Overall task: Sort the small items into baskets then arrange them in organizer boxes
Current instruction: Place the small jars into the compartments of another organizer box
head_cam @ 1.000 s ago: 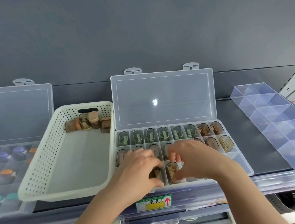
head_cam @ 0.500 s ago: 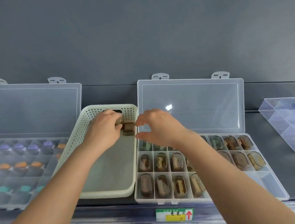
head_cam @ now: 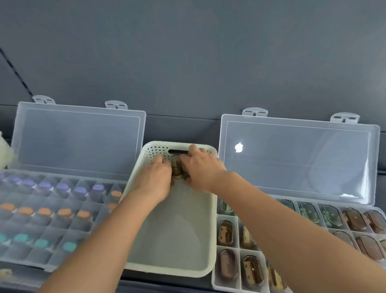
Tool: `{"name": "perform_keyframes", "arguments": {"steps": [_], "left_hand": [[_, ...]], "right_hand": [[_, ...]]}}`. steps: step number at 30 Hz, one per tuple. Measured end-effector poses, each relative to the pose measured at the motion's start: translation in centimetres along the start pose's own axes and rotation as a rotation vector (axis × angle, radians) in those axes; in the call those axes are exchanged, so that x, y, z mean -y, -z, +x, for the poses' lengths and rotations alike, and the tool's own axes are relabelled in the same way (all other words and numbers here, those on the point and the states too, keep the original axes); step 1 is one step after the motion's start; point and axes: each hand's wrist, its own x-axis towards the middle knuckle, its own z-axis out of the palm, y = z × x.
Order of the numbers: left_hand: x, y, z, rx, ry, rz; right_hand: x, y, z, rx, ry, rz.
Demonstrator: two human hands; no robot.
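**Item:** small brown items, translucent, clustered against the far wall of the white perforated basket at the centre of the frame. One stands upright between the hands. Any others are mostly hidden by fingers.

**Hands:** the left hand curls its fingers in toward the cluster from the left and touches it. The right hand arches its fingers over the cluster from the right, with the thumb below. Blur and knuckles hide the contact, so I cannot tell whether either hand has a firm pinch.

**Right organizer box**, lower right, lid open. The visible compartments hold brown or green pieces, one apiece. The right forearm covers part of the grid.

**Left organizer box**, left of the frame, lid open. It holds rows of purple, orange and teal pieces.

**Step in hand, as judged:** collecting pieces from the basket for the arranging stage.

**Next move calls for:**
- a secure hold on a piece;
- a carry toward the lower right;
- laying it flat in a vacant compartment, one to a cell.
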Motion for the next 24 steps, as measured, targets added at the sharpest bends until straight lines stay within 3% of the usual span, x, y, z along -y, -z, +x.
{"name": "perform_keyframes", "arguments": {"steps": [7, 11, 16, 21, 24], "left_hand": [[0.7, 1.0, -1.3, 0.091, -0.071, -0.09], [1.0, 1.9, -1.9, 0.046, -0.041, -0.222], [0.9, 3.3, -2.7, -0.092, -0.03, -0.445], [0.5, 4.9, -3.4, -0.201, -0.069, -0.741], [-0.4, 5.5, -3.9, -0.226, -0.133, -0.791]], "right_hand": [[0.6, 0.0, 0.6, -0.01, 0.007, 0.056], [0.6, 0.4, 0.0, 0.027, -0.063, 0.24], [-0.3, 1.4, -1.7, -0.14, -0.215, 0.528], [-1.4, 2.3, -4.9, -0.302, -0.218, 0.621], [-2.1, 3.0, -7.1, -0.343, -0.29, 0.903]]}}
